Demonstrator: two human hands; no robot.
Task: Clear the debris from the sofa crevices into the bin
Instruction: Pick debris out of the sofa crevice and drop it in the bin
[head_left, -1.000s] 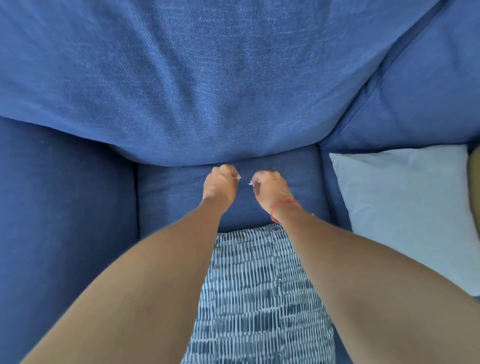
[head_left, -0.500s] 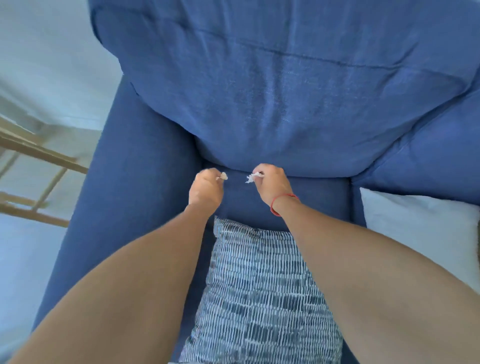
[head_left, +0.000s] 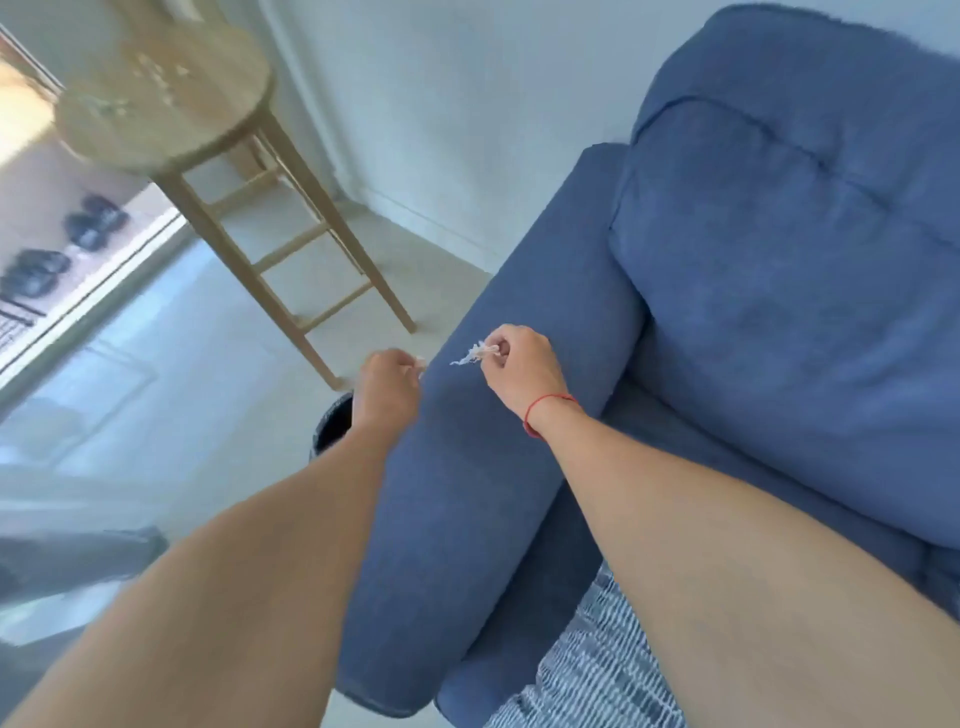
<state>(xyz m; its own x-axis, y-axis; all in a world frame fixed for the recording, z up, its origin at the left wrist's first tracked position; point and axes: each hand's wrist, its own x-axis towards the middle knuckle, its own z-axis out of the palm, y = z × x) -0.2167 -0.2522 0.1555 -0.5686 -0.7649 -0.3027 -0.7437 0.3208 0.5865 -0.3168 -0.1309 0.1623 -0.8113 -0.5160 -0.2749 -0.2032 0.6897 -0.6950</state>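
While both arms reach out over the sofa's armrest (head_left: 467, 467), a wooden stool (head_left: 171, 98) stands at far left on the pale floor, with dark shoes (head_left: 93, 223) by the glass door behind it. Next comes the bin (head_left: 332, 423), a dark container on the floor just beside the armrest, its rim partly hidden by the left wrist. The left hand (head_left: 387, 389) hangs directly above it, fingers curled tight around what seems a small pale scrap, barely showing at the fingertips. To the right, the right hand (head_left: 522, 371), a red cord at its wrist, pinches a wispy white tuft of debris (head_left: 472, 354) between thumb and forefinger above the armrest, not yet over the bin. The pinch grips likely suit such light, loose bits, which an open palm could lose. Farthest right sit the blue back cushion (head_left: 789, 322) and a patterned pillow (head_left: 597, 675). No brand, label or writing is legible anywhere.
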